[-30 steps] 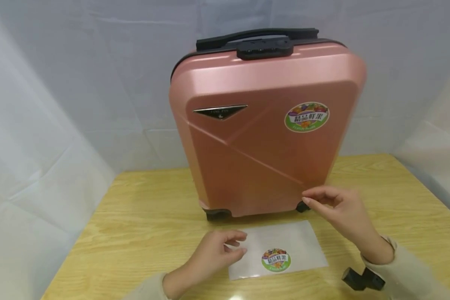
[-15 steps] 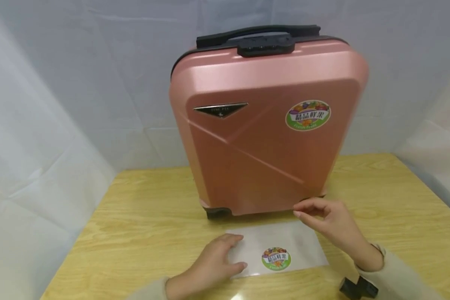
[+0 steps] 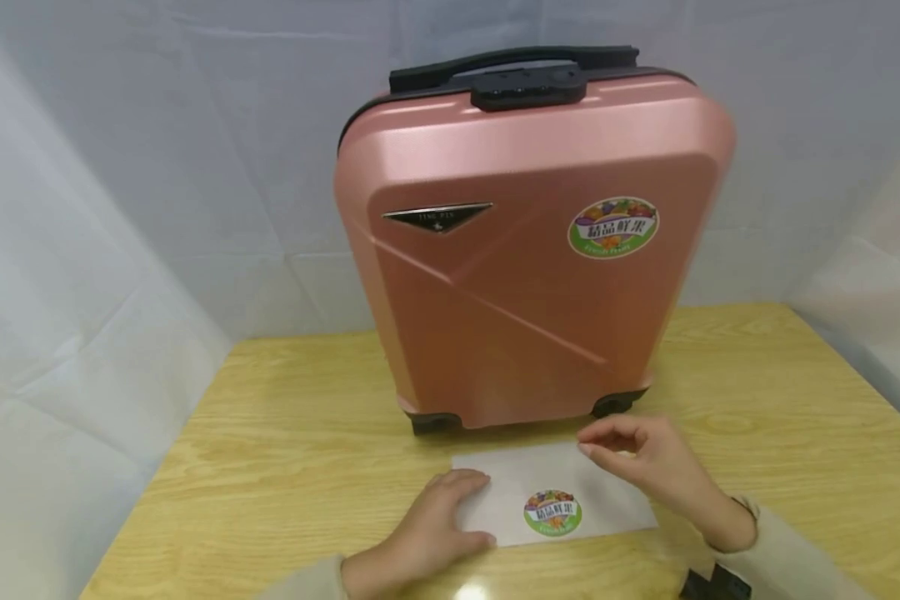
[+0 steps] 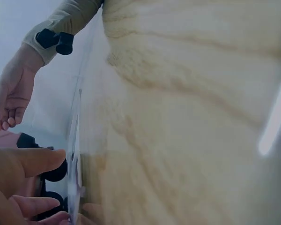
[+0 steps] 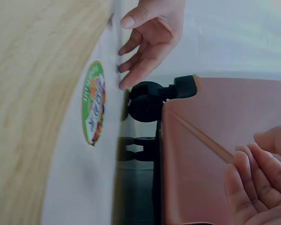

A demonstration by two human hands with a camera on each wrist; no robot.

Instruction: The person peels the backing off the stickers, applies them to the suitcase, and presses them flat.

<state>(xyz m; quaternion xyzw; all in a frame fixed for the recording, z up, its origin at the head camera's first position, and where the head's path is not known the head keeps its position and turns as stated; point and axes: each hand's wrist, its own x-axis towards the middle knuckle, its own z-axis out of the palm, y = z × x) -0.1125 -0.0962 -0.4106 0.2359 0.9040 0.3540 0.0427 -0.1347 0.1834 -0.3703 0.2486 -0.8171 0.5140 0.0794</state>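
A white backing sheet (image 3: 611,508) lies on the table, bearing a round fruit sticker (image 3: 552,513) with a green lower rim. My left hand (image 3: 431,527) rests at the sheet's left edge, fingers and thumb spread apart. Over the sheet's far right part hovers my right hand (image 3: 656,471), its thumb and forefinger bent close together. Nothing shows between them; in the right wrist view the fingers of that right hand (image 5: 262,180) are loosely curled and hold nothing. Behind the sheet stands a pink suitcase (image 3: 495,333), with a matching fruit sticker (image 3: 613,227) on its upper right front.
The suitcase stands upright on black wheels (image 3: 437,423), with a black handle (image 3: 517,58) on top. A wooden table (image 3: 285,433) carries everything. White cloth (image 3: 120,167) hangs behind and at both sides. A small black device (image 3: 716,583) sits at the right wrist.
My right hand has come down and a little left, from beside the suitcase's right wheel to over the sheet. My left hand has spread and settled on the sheet's left edge.
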